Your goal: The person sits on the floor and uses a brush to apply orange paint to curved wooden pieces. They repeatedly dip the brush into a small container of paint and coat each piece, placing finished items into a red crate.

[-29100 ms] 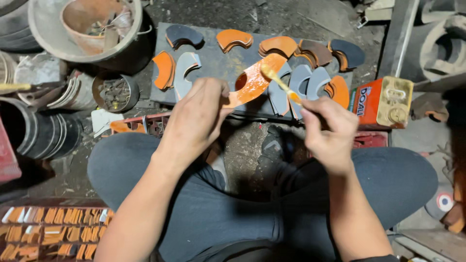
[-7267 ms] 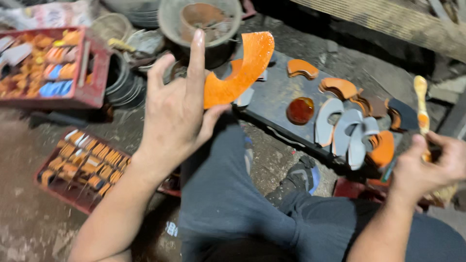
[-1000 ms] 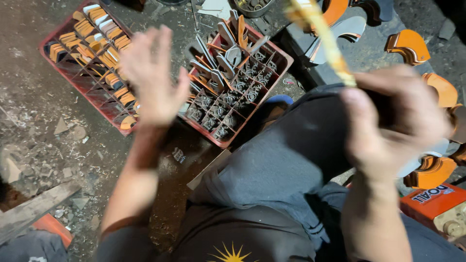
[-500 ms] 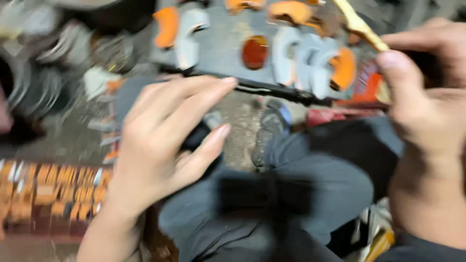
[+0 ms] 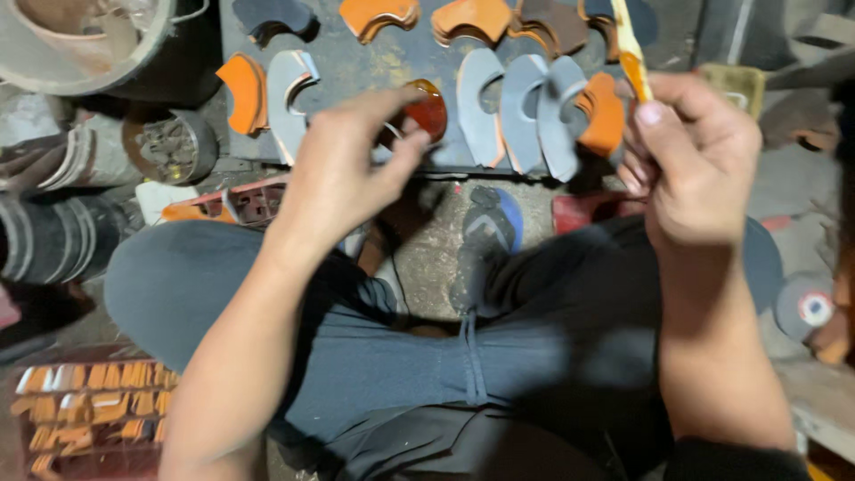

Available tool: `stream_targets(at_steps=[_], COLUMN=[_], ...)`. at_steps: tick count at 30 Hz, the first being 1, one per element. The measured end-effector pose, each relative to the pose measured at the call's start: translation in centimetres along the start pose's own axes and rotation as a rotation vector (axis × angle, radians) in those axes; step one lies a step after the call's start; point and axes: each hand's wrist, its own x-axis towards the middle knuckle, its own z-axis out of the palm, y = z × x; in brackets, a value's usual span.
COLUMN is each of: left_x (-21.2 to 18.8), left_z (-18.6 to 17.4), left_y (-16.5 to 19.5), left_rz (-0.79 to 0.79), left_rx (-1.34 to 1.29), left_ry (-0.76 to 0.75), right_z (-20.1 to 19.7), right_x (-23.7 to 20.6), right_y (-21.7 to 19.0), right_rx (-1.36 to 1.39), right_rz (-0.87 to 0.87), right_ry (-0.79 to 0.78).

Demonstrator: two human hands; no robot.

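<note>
I sit cross-legged in front of a dark board (image 5: pixel 374 62) on the ground. It carries several crescent-shaped pieces, some orange (image 5: pixel 245 89) and some grey (image 5: pixel 521 107). My left hand (image 5: pixel 347 169) reaches over the board's near edge. Its thumb and fingers are apart at the left side of a round reddish-brown piece (image 5: pixel 429 109) lying there. My right hand (image 5: pixel 695 151) is raised at the right and shut on a thin yellow brush (image 5: pixel 631 40) that points up and has orange paint on it.
A bucket (image 5: pixel 80 36) and a round tin (image 5: pixel 169 147) stand at the upper left, with stacked metal rings (image 5: pixel 53 236) below them. A red crate of small orange pieces (image 5: pixel 89 410) is at the lower left. A sandal (image 5: pixel 488 232) lies between my knees.
The view has swung back from the crates on the left to the board. My left hand has moved forward to the round piece. My right hand still holds the brush upright.
</note>
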Motion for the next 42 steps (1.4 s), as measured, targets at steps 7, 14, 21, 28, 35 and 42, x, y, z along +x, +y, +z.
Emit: stream_targets(at_steps=[7,14,21,28,35,42], left_x=[1.5,1.3,-2.4,-3.6,-3.4,-4.0], left_z=[-5.6,0.3,4.1,5.2,5.0,4.1], left_y=[-4.6,-13.1,-17.1,-17.1,-17.9,-17.8], left_rz=[-0.069,-0.506,-0.838,-0.833,-0.779,-0.764], left_rx=[0.135,0.420,0.579,0.537,0.492,0.405], left_ry=[0.281,0.333,0.615,0.641,0.634,0.684], right_z=[-1.1,1.4,5.8,7.3,8.1,9.0], right_x=[1.0,-0.2,-1.6,-1.5,-0.9,-0.6], right_y=[-0.1,1.0,0.1,1.0,1.4,1.1], right_rx=[0.007,-0.073,-0.031,-0.068,-0.137,-0.212], right_rz=[0.253,0.168,0.202,0.182,0.191,0.171], right_ry=[0.032,-0.154,-0.491,-0.519,-0.468,-0.493])
